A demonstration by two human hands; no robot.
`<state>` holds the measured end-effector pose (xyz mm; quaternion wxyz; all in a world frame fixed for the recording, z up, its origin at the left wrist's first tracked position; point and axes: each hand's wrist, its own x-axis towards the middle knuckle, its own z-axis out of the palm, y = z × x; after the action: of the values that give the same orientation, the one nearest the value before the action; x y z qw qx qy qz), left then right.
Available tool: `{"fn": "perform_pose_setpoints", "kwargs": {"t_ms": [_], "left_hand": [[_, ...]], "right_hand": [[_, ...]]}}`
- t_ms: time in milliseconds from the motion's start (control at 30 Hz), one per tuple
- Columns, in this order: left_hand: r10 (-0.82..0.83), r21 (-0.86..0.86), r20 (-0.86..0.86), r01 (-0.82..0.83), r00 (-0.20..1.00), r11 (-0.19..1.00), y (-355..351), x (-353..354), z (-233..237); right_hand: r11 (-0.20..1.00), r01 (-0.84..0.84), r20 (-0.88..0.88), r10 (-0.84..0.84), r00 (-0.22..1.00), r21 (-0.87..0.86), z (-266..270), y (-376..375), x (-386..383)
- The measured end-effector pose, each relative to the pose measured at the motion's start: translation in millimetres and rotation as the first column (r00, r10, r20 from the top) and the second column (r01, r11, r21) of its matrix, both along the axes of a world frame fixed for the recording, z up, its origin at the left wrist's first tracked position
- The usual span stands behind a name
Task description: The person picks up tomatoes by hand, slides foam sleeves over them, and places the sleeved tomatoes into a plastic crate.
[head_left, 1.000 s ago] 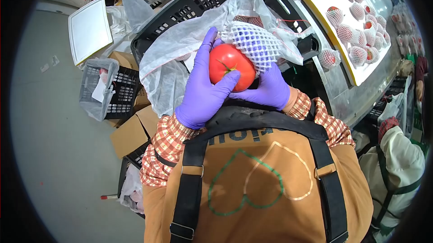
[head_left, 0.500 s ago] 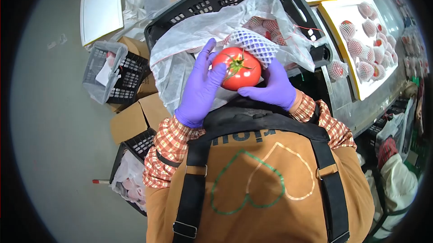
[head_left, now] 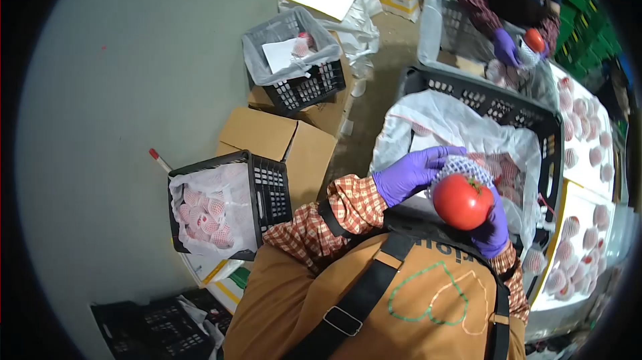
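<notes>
A large red tomato is in front of my body, its green stem turned toward the upper right. My right hand, in a purple glove, is wrapped round the tomato's right side. White foam netting lies against the tomato's far side. My left hand, also gloved in purple, has its fingers closed on the netting's upper left edge. Beneath and beyond both hands is a black crate lined with white plastic sheet, holding several netted tomatoes.
Lower left, a black crate holds netted tomatoes beside an open cardboard box. Farther back is a lined crate. White trays of netted fruit stand at the right. A co-worker's gloved hands hold a tomato at the upper right.
The view has swung left, so my hands and the crate appear farther right. The tomato has turned, its stem now toward the upper right. My left hand has moved from the tomato's side to the netting.
</notes>
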<state>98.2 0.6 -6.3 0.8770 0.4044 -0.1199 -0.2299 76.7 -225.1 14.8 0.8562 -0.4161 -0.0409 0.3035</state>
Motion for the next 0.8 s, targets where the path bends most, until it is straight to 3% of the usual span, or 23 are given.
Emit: {"fn": "perform_pose_setpoints", "kwargs": {"t_ms": [100,133,167,200,233,267,300,367,400,433,500,533,567,633,667,700,733,767,800], "left_hand": [[0.074,0.015,0.031,-0.075,0.997,0.997,13.0,-2.8,8.0],[0.169,0.129,0.036,-0.172,0.985,0.977,24.1,-4.6,9.9],[0.173,0.118,0.039,-0.177,0.984,0.977,32.4,-6.8,12.6],[0.38,0.268,0.192,-0.421,0.905,0.867,38.3,-9.6,16.7],[0.528,0.366,0.365,-0.64,0.767,0.676,42.5,-12.5,25.2],[0.588,0.347,0.521,-0.783,0.619,0.517,43.5,-20.6,41.8],[0.593,0.343,0.513,-0.781,0.621,0.522,48.8,-23.4,48.6],[0.246,0.192,0.912,-0.872,0.328,0.45,62.2,-27.9,57.4],[0.241,0.166,0.93,-0.905,0.276,0.393,69.8,-23.8,62.5],[0.245,0.166,0.929,-0.904,0.278,0.394,74.8,-15.6,59.1],[0.43,0.312,0.743,-0.833,0.514,0.457,80.5,1.3,41.9],[0.307,0.392,0.667,-0.67,0.679,0.631,83.7,6.6,20.5],[0.313,0.391,0.662,-0.67,0.681,0.631,89.5,9.7,13.8],[0.272,0.355,0.532,-0.504,0.802,0.787,101.4,18.2,6.3],[0.366,0.278,0.444,-0.514,0.818,0.812,105.6,21.5,4.5],[0.48,0.219,0.471,-0.625,0.74,0.749,112.3,28.5,3.9],[0.52,0.161,0.441,-0.635,0.731,0.756,129.4,40.9,-9.9],[0.538,0.305,0.503,-0.721,0.677,0.622,151.0,54.5,-24.3],[0.671,0.105,0.302,-0.723,0.678,0.683,167.4,65.2,-10.5]], "right_hand": [[0.999,-0.039,0.024,0.04,0.999,-0.026,11.4,13.2,4.4],[0.996,-0.037,0.019,0.039,0.999,-0.078,18.3,19.4,6.7],[0.995,-0.041,0.023,0.043,0.999,-0.089,21.2,28.9,9.7],[0.991,0.014,0.039,-0.008,0.999,-0.131,23.7,39.4,12.6],[0.982,0.07,0.058,-0.061,0.996,-0.173,26.4,50.2,16.6],[0.978,0.074,0.123,-0.051,0.991,-0.192,32.5,63.0,20.8],[0.976,0.076,0.121,-0.052,0.991,-0.203,29.2,70.9,24.3],[0.924,0.218,0.272,-0.132,0.953,-0.315,19.1,86.6,29.5],[0.914,0.232,0.307,-0.128,0.943,-0.333,22.0,95.7,32.4],[0.912,0.232,0.306,-0.127,0.944,-0.338,20.4,102.5,33.5],[0.917,0.243,0.18,-0.193,0.964,-0.316,15.1,116.2,37.2],[0.911,0.175,0.234,-0.09,0.968,-0.373,10.4,119.7,39.6],[0.896,0.194,0.248,-0.098,0.964,-0.398,12.3,128.5,35.5],[0.947,0.079,0.099,-0.051,0.994,-0.312,22.4,137.7,40.1],[0.943,0.095,0.142,-0.052,0.989,-0.319,22.3,140.6,40.3],[0.938,0.126,0.27,-0.035,0.962,-0.324,31.5,145.5,39.8],[0.914,0.16,0.305,-0.042,0.952,-0.374,35.5,145.7,38.8],[0.887,0.194,0.338,-0.046,0.94,-0.418,35.1,141.3,39.2],[0.865,0.211,0.353,-0.042,0.935,-0.455,31.1,132.6,39.2]]}}
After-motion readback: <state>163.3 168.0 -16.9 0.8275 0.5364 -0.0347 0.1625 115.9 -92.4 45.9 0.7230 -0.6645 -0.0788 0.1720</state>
